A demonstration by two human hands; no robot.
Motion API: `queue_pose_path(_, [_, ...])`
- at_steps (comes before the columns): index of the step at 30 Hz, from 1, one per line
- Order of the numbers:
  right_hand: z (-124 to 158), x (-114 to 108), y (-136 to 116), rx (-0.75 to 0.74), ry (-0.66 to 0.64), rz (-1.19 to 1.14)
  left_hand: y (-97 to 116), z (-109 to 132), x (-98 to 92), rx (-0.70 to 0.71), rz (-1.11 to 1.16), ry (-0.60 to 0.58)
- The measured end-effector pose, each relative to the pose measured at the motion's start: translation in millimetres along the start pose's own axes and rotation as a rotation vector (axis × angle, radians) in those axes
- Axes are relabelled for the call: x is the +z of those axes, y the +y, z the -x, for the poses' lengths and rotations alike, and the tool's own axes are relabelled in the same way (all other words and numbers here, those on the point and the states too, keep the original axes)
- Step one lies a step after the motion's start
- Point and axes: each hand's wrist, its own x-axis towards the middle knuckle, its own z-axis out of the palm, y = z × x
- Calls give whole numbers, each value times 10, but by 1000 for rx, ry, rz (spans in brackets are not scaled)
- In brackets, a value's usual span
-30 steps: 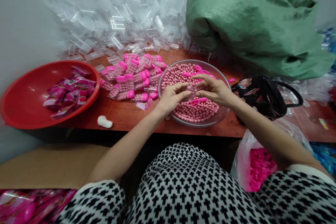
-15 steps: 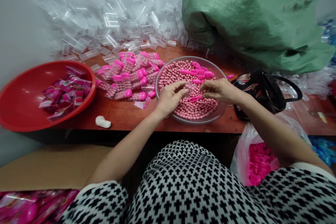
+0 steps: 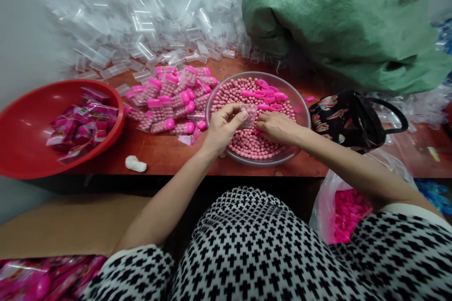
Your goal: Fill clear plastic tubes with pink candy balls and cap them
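Note:
Pink round beads (image 3: 252,150) fill much of a clear grey-rimmed bowl (image 3: 306,137). Over its left side, my left hand (image 3: 226,124) pinches a small clear plastic tube (image 3: 248,115) between thumb and fingers. My right hand (image 3: 277,126) is down at the beads just right of the tube, its fingers bent together. Whatever its fingertips hold is hidden, though a bit of bright pink shows beneath them. Several bright pink plastic caps (image 3: 270,96) lie on the beads at the bowl's far side.
Bead-filled tubes with pink caps (image 3: 173,99) are heaped left of the bowl. Farther left stands a red basin (image 3: 21,127) with pink packets. Clear empty tubes (image 3: 148,23) and a green sack (image 3: 335,23) lie behind. A black bag (image 3: 348,122) sits right; a white lump (image 3: 135,164) lies near the edge.
My right hand has moved down and slightly left, from above the caps onto the beads. The tube in my left hand shows more plainly now. The view has shifted slightly.

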Motion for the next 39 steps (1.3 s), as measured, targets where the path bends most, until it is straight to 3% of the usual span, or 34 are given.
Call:
queue_pose_path(2, [14, 11, 61, 90, 53, -110, -6, 1, 6, -14, 4, 2])
queue_pose_path(5, [46, -2, 134, 279, 290, -502, 4, -3, 19, -37, 25, -50])
queue_pose_path(8, [49, -50, 100, 280, 510, -974, 23, -9, 26, -69, 41, -111])
queue_pose_path(12, [53, -131, -16, 175, 486, -1378, 36, -3, 20, -64, 83, -77])
queue_pose_path(16, [79, -145, 0, 198, 437, -1524, 29, 8, 11, -29, 19, -96])
queue_pose_path(19, [113, -140, 75, 225, 449, -1461, 8, 16, 8, 49, -122, -103])
queue_pose_path(24, [232, -238, 51, 239, 704, -1052, -34, 38, 25, 175, -368, -31])
queue_pose_path(30, [260, -283, -115, 16, 653, -624, -18, 81, 45, 288, -483, -6])
queue_pose_path(39, [361, -240, -219, -51, 642, -388, -23, 176, 50, 387, -548, 8])
